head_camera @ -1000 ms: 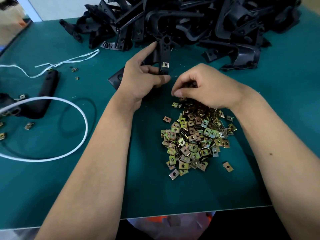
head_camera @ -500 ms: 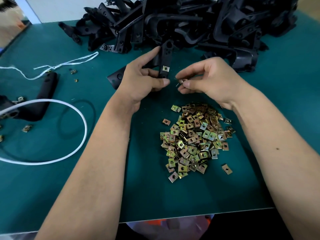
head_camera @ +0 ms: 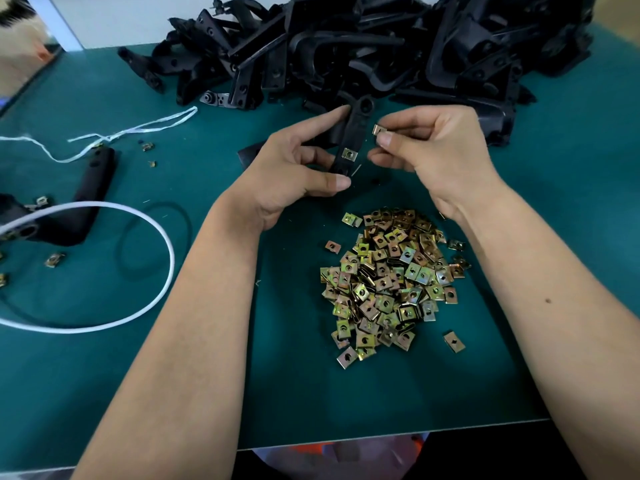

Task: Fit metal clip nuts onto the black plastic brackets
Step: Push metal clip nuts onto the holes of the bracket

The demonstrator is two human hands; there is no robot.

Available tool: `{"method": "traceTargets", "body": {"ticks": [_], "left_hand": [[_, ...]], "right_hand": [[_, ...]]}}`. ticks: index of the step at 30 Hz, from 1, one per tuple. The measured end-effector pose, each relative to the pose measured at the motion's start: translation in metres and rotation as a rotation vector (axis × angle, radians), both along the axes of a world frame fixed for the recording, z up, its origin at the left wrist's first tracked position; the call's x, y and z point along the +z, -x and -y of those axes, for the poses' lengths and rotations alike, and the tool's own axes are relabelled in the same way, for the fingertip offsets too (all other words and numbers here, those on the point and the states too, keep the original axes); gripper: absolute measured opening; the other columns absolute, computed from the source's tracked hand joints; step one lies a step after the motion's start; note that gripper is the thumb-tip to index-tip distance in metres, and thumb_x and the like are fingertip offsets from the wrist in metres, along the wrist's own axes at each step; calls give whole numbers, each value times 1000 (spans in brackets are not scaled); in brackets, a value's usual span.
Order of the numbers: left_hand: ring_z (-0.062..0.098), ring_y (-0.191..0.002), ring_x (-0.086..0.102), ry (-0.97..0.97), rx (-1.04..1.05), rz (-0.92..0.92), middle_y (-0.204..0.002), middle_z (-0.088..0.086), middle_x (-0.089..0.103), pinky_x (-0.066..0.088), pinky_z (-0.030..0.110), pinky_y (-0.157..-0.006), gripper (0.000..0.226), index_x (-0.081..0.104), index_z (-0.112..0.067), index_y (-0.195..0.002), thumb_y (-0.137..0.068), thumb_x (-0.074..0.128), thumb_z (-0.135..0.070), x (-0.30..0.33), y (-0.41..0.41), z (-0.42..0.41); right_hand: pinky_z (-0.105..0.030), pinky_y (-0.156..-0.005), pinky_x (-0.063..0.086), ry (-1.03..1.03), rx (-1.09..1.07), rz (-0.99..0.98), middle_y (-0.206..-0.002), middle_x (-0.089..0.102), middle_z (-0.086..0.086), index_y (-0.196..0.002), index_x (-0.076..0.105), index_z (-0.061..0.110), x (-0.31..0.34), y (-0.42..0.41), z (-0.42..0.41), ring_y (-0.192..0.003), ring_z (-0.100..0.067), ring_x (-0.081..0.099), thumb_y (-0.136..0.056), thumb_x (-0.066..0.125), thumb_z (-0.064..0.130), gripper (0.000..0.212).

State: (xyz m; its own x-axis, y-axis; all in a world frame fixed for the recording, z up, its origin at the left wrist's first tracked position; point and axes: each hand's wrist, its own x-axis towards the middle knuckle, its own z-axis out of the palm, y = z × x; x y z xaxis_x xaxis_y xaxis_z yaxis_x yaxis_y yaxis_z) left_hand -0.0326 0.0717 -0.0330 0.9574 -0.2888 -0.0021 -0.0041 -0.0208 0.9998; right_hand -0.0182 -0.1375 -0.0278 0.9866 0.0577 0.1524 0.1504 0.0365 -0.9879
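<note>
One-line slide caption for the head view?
Left hand holds a black bracket bearing one clip nut; right hand pinches another above the nut pile.

Teal green tabletop (head_camera: 104, 393) filling the view, its near edge pale along the bottom, a white wall (head_camera: 145, 19) behind the far edge, a pale slanted upright (head_camera: 64, 24) at top left, soft even light, faint shadows

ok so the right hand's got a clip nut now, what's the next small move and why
Probably bring the clip nut in the right hand across to the bracket that the left hand holds, and slide it on near the round hole at the top. One nut already sits lower on the bracket, and the pinched one is apart from it, just to its right.
</note>
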Motion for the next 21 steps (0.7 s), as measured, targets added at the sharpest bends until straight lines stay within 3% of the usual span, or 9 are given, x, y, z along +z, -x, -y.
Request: {"method": "traceTargets", "body": {"ticks": [4, 7, 21], "left_hand": [[9, -73, 65, 3, 16, -4, -74, -6, 69, 58, 23, -70, 86, 51, -28, -148, -79, 72, 18, 0, 0, 1], [9, -73, 66, -3, 23, 0, -73, -7, 69, 58, 23, -71, 86, 52, -28, -148, -78, 73, 18, 0, 0, 2], [8, -69, 66, -41, 28, 0, -73, -6, 72, 57, 23, -65, 82, 55, -27, -143, -76, 77, 14, -2, 0, 8]], "right_hand": [[-26, -67, 60, -54, -27, -41, -80, 70, -13, -101, 71, -2, 0, -1, -1, -68, -23, 73, -99, 64, 3, 9], [-22, -60, 57, -87, -19, -87, -72, 69, -8, -95, 70, 0, 0, -1, -3, -64, -21, 71, -103, 60, 10, 17], [-21, -54, 53, -24, -32, -62, -68, 68, -5, -92, 69, 3, -8, 0, -9, -59, -17, 69, -103, 60, 9, 15]]}}
